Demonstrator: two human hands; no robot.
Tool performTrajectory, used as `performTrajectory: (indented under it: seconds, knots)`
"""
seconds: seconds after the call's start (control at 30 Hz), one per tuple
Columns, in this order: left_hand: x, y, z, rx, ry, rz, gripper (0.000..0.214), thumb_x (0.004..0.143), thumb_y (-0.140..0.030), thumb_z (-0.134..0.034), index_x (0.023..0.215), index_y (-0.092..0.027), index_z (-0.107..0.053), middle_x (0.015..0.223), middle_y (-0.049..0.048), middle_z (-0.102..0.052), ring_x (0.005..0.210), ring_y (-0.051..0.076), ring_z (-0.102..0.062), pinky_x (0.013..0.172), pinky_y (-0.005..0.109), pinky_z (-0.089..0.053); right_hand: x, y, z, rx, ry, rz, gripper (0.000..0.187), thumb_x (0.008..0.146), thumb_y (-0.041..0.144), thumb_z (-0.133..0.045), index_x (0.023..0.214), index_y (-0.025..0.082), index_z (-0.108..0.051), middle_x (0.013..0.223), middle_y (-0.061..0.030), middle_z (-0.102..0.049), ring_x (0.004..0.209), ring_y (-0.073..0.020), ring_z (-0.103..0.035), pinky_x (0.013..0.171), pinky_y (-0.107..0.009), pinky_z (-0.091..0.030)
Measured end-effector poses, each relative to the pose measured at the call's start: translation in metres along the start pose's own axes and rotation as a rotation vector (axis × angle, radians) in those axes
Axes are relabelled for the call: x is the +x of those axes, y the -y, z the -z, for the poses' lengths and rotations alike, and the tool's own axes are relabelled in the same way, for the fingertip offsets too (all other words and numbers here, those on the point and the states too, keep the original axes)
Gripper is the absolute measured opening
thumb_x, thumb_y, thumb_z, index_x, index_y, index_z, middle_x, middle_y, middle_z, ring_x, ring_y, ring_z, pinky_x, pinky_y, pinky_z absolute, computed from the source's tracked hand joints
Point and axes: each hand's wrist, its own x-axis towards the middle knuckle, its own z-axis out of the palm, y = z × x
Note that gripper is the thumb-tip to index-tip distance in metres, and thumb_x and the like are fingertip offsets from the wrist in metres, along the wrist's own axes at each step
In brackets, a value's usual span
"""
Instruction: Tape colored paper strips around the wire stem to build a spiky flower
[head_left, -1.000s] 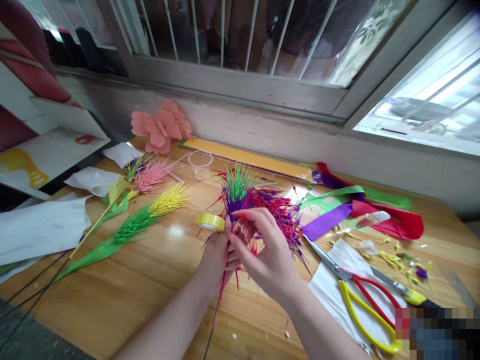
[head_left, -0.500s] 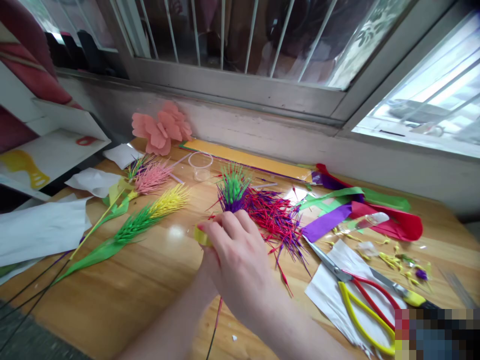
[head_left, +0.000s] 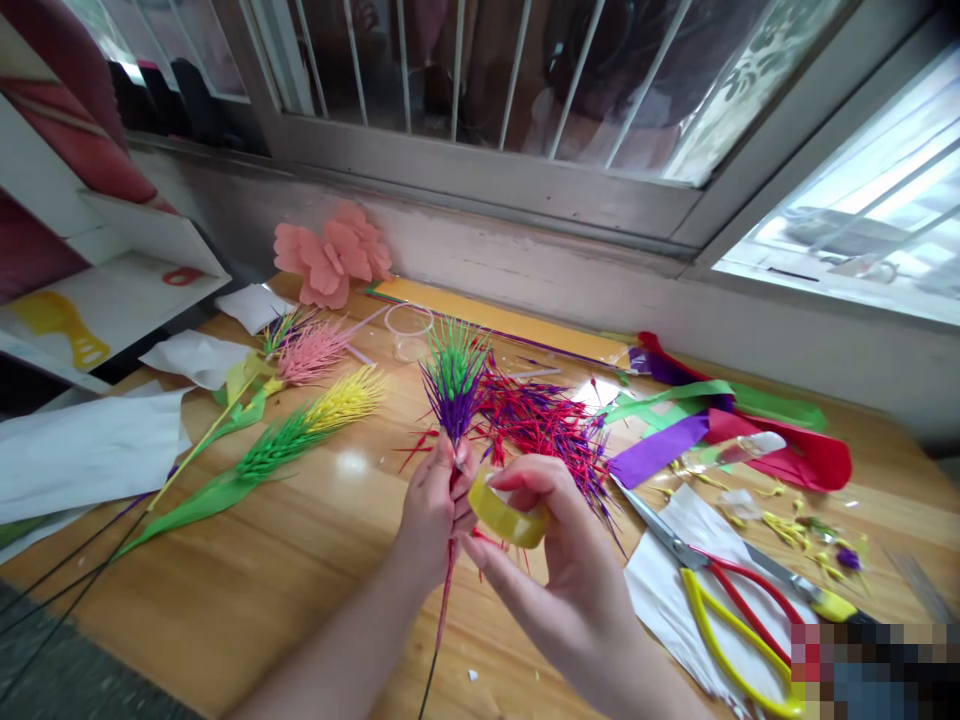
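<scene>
Where the wooden table (head_left: 300,570) reaches nine o'clock, I see a white sheet (head_left: 82,455), then a green-and-yellow spiky ear (head_left: 285,445) lying between eight and nine. At ten o'clock sits a salmon paper flower (head_left: 330,262). Near the centre of my view a green-and-purple ear (head_left: 454,390) stands upright, its stem (head_left: 444,600) clamped in the left hand (head_left: 435,505) at seven o'clock. Close beside it, toward five, the right hand (head_left: 562,560) grips a yellow tape roll (head_left: 514,518) by its ring; I can't tell whether that thumb touches the left hand. Red-and-purple spikes (head_left: 551,425) lie heaped at four o'clock, with red-and-yellow-handled scissors (head_left: 701,560) farther out. Beyond, a pixelated patch (head_left: 874,672) keeps me from reading anything there.
</scene>
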Motion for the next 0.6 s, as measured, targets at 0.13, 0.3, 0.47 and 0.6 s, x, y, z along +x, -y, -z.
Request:
performTrajectory:
  seconds: [0.13, 0.3, 0.47, 0.6]
  knots:
    - [-0.004, 0.001, 0.004, -0.111, 0.039, 0.04, 0.036, 0.073, -0.054, -0.055, 0.07, -0.02, -0.044, 0.049, -0.0088, -0.026, 0.036, 0.003, -0.016, 0.03, 0.014, -0.012, 0.008, -0.007, 0.011, -0.11, 0.056, -0.025, 0.023, 0.076, 0.021, -0.062, 0.098, 0.023, -0.055, 0.085, -0.003, -0.055, 0.079, -0.0166, -0.05, 0.066, -0.029, -0.045]
    - [-0.003, 0.002, 0.001, -0.14, 0.043, 0.082, 0.037, 0.073, -0.053, -0.057, 0.066, -0.018, -0.045, 0.045, -0.0097, -0.027, 0.034, 0.002, -0.012, 0.028, 0.012, -0.013, 0.021, -0.006, 0.018, -0.196, 0.111, -0.085, 0.019, 0.076, 0.02, -0.059, 0.095, 0.02, -0.062, 0.082, -0.0043, -0.062, 0.08, -0.0172, -0.054, 0.067, -0.03, -0.046]
    - [-0.003, 0.003, 0.002, -0.157, 0.093, 0.096, 0.036, 0.075, -0.05, -0.056, 0.064, -0.018, -0.043, 0.042, -0.0097, -0.03, 0.031, 0.002, -0.012, 0.025, 0.011, -0.012, 0.031, -0.004, 0.026, -0.267, 0.158, -0.068, 0.015, 0.076, 0.018, -0.058, 0.088, 0.02, -0.066, 0.079, -0.0034, -0.065, 0.077, -0.0165, -0.057, 0.068, -0.03, -0.047]
    - [-0.003, 0.002, 0.002, -0.174, 0.124, 0.136, 0.036, 0.075, -0.05, -0.056, 0.063, -0.018, -0.043, 0.04, -0.0095, -0.031, 0.029, 0.002, -0.014, 0.024, 0.01, -0.012, 0.035, 0.0, 0.03, -0.321, 0.193, -0.048, 0.016, 0.073, 0.015, -0.059, 0.086, 0.02, -0.067, 0.076, -0.0022, -0.065, 0.074, -0.0161, -0.057, 0.065, -0.028, -0.046]
